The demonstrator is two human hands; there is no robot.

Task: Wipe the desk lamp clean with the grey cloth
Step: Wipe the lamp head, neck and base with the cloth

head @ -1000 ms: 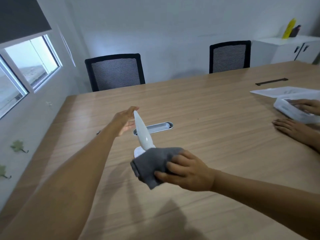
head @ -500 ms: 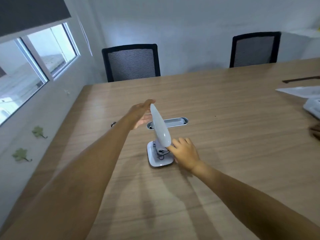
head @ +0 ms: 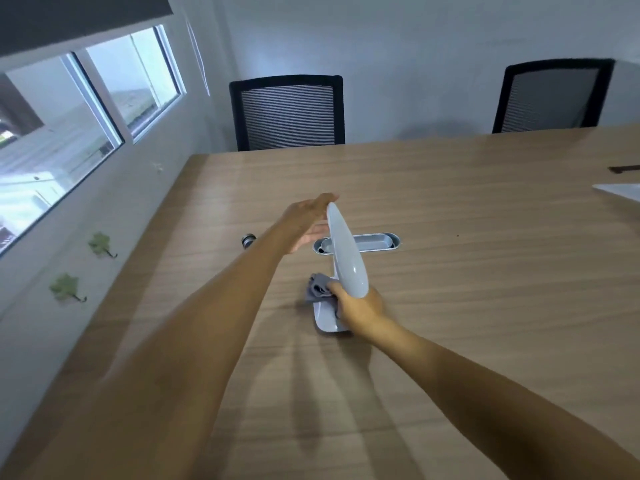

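A white desk lamp point(head: 346, 258) stands on the wooden table point(head: 467, 306), its long head tilted up and away from me, its flat base at the near end. My left hand point(head: 308, 220) rests flat against the far tip of the lamp head, fingers straight. My right hand point(head: 360, 304) is under the lamp head, over the base, and presses a bunched grey cloth point(head: 317, 289) against the lamp's stem. The stem itself is hidden behind the cloth and hand.
A grey cable slot point(head: 374, 242) is set into the table just beyond the lamp. A small dark round object point(head: 247, 240) lies to its left. Two black mesh chairs point(head: 287, 112) stand at the far edge. White paper point(head: 620, 190) lies at the right edge.
My right hand has carried the cloth from in front of the lamp down under its head to the base, then slid it left. The camera has swung left, so the other person's hands are gone.
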